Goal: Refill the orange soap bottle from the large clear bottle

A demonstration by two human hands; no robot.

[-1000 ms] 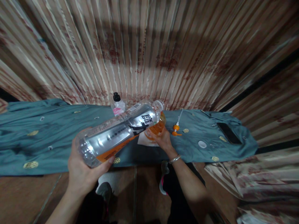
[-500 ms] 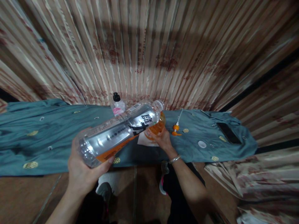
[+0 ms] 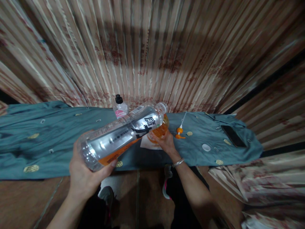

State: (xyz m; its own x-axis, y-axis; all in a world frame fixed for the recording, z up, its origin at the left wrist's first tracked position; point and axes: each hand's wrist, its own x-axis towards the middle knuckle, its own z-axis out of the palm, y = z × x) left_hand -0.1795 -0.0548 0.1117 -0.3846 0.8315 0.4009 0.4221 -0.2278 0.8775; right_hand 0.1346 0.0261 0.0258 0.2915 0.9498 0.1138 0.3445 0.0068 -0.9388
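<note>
Curtain (image 3: 147,47), pleated, beige with reddish print: fills the upper view and hangs close behind your work. Below, brown tiled floor (image 3: 126,203); your two shoes (image 3: 107,194) show on it. Between them runs the surface (image 3: 59,136), long and narrow, draped in a wrinkled blue-green cloth with pale yellow patches.

Big clear bottle (image 3: 121,136), silver-and-orange label: raised above the surface, tilted, its neck up and to the right in view. It is the main obstruction, covering much of what lies behind it. Your left hand (image 3: 83,171) is wrapped around its base end, thumb along the near side. Your right hand (image 3: 166,143) is closed around an orange bottle (image 3: 163,127), partly hidden behind the clear one. The clear bottle's neck overlaps the orange bottle's top from your view; contact between the two, you cannot tell.

Black-capped bottle (image 3: 121,112), pink on its label: upright at the back, just behind the clear bottle, lower part hidden. Dark phone (image 3: 233,136) lies flat near the right end, well apart from your hands. White paper (image 3: 149,144) lies by the orange bottle's base, partly covered. Orange pump head (image 3: 179,131) lies just right of your right hand, white tube pointing at the curtain. Smaller: bracelet (image 3: 178,162), right wrist; white disc (image 3: 206,147), between pump and phone.
</note>
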